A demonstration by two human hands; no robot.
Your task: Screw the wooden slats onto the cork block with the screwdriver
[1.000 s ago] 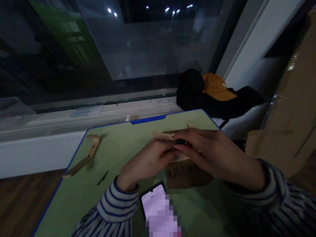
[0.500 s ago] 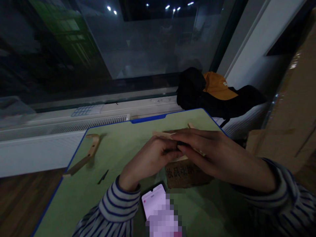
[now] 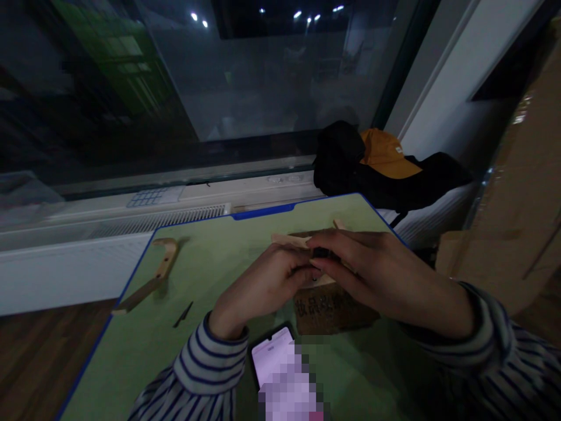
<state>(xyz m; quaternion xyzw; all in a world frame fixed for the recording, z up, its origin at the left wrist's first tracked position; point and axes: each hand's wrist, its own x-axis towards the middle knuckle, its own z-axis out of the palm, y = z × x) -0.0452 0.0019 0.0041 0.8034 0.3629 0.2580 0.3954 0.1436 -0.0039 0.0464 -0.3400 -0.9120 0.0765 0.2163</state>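
My left hand (image 3: 274,278) is closed on a pale flat wooden piece (image 3: 290,240), thumb and fingers bent round its near part. From the right, my right hand (image 3: 372,263) arches over the same piece. A small dark object (image 3: 322,252) sits between its thumb and fingers; its kind is too shadowed to make out. Under both hands lies a brown cardboard piece (image 3: 335,310) with handwritten marks. Another wooden tip (image 3: 338,224) pokes out behind my right fingers. Much of the wood is hidden by the hands.
A hooked wooden piece (image 3: 165,263) with dark holes lies at left on the green blue-edged table (image 3: 219,251). Thin black pieces (image 3: 183,314) are near it. A lit phone (image 3: 274,356) lies in front. Beyond are a radiator (image 3: 175,219), an orange cap (image 3: 390,153) and a cardboard box (image 3: 504,193).
My right hand has shifted slightly left and its thumb and fingers have parted a little, showing more of the small dark object. My left hand has barely moved.
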